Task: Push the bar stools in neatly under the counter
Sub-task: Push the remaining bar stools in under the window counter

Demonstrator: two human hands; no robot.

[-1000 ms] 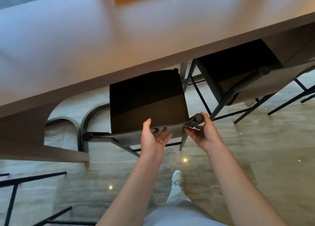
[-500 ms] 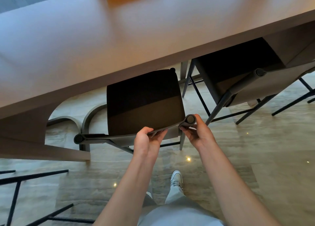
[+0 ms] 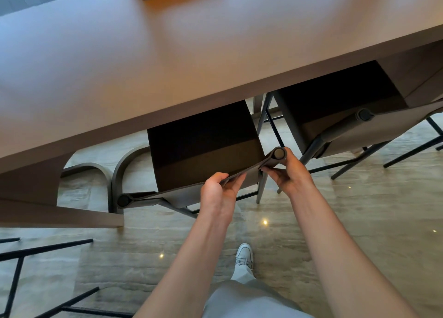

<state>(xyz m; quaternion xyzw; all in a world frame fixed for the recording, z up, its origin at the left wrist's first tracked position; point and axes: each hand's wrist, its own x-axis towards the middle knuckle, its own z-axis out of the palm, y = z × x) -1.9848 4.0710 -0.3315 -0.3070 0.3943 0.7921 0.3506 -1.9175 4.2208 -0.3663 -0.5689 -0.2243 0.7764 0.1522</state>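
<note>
Now we grip the near bar stool [image 3: 206,150] at twelve o'clock, its dark seat about half tucked beneath the surface [image 3: 167,61]. Our left hand [image 3: 219,193] curls its fingers [image 3: 233,183] over the backrest [image 3: 172,194] top edge, pinching it; our right hand [image 3: 288,171] wraps the round end cap [image 3: 278,153]. We judge the sling back soft and yielding, the metal frame stiff and fairly heavy, so pushing from the rail ends should steer best. A second bar stool [image 3: 340,106] sits at two o'clock.
</note>
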